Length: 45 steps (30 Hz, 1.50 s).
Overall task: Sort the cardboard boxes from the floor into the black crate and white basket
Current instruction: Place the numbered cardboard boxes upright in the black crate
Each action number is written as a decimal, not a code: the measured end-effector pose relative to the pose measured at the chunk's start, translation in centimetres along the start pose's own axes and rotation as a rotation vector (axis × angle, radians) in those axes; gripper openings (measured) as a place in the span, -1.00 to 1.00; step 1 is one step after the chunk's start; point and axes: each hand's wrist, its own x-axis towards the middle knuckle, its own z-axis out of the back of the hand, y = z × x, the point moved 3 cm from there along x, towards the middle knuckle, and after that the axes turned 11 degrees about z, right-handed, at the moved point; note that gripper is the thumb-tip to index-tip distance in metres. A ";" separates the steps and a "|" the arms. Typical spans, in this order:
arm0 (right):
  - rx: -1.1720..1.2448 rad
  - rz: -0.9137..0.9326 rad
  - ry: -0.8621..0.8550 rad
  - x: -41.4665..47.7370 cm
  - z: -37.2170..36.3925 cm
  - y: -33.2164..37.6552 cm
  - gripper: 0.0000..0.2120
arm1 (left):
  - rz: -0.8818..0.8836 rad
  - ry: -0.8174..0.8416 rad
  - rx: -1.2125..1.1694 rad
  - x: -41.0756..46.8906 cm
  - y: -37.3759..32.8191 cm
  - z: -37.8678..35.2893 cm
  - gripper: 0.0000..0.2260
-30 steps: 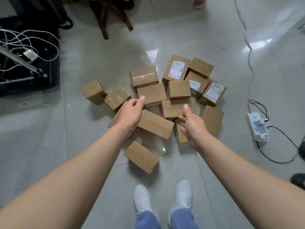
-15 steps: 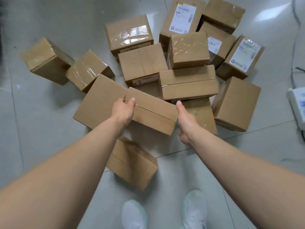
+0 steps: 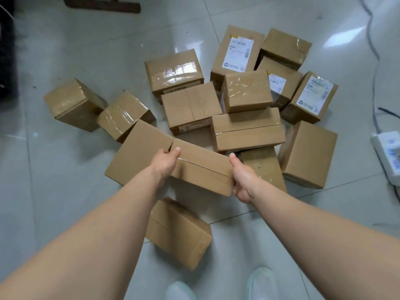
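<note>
Reaching a second ago, left hand [image 3: 165, 162] and right hand [image 3: 243, 176] now have a curled grip on the long box [image 3: 203, 167] at 9 and 3 o'clock, so lifting looks next.

Both arms are extended forward. The box [image 3: 203, 167] is gripped at its ends by the left hand [image 3: 165, 161] and right hand [image 3: 242, 180], thumbs uppermost.

The one head-worn camera looked forward and steeply down from close above the floor [image 3: 54, 191], cardboard boxes [image 3: 190, 105] heaped toward twelve o'clock, shoes [image 3: 263, 282] at six.
</note>
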 end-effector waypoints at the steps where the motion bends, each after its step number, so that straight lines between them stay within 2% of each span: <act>1: 0.017 -0.003 -0.004 0.3 -0.1 -0.2 -0.57 | -0.007 -0.007 -0.016 0.3 0.2 -0.2 -0.49; 7: 0.012 0.007 -0.061 -0.5 -0.3 -1.0 -0.58 | 0.030 0.023 -0.139 -0.7 1.6 -0.3 -0.47; 11: -0.041 0.014 -0.094 -5.0 0.6 0.7 -0.51 | 0.009 -0.083 -0.179 -5.6 1.1 2.1 -0.42; 16: -0.059 0.059 -0.139 -14.1 2.0 6.0 -0.41 | 0.106 -0.197 -0.303 -15.2 -1.5 6.7 -0.31; 21: 0.028 0.126 -0.111 -26.1 2.1 14.0 -0.36 | 0.156 -0.293 -0.547 -27.0 -4.8 14.0 -0.51; 24: 0.017 0.200 -0.090 -33.6 1.8 18.8 -0.46 | 0.107 -0.241 -0.639 -34.4 -7.0 18.6 -0.64; 26: 0.008 0.280 -0.069 -38.3 1.4 21.9 -0.63 | 0.052 -0.200 -0.698 -39.0 -8.4 21.8 -0.69; 28: -0.015 0.352 -0.019 -42.8 1.0 24.3 -0.82 | -0.027 -0.168 -0.694 -43.2 -9.4 24.7 -0.83; 30: -0.053 0.411 0.024 -47.0 0.7 26.3 -0.91 | -0.098 -0.139 -0.715 -47.3 -10.1 27.3 -0.95; 33: -0.113 0.499 0.068 -52.5 0.2 28.5 -0.90 | -0.180 -0.121 -0.735 -53.1 -9.9 30.7 -0.91; 36: -0.137 0.629 0.125 -57.3 -0.4 29.7 -0.92 | -0.212 -0.152 -0.802 -58.0 -8.6 33.4 -0.73; 39: -0.140 0.754 0.181 -61.4 -1.2 30.2 -0.88 | -0.262 -0.200 -0.911 -62.8 -7.0 35.2 -0.75; 41: -0.135 0.818 0.214 -64.0 -2.1 30.2 -0.80 | -0.286 -0.278 -1.008 -65.8 -5.2 36.5 -0.77; 45: -0.155 0.895 0.371 -69.3 -4.1 29.5 -0.78 | -0.311 -0.505 -1.139 -71.2 -0.9 38.5 -0.83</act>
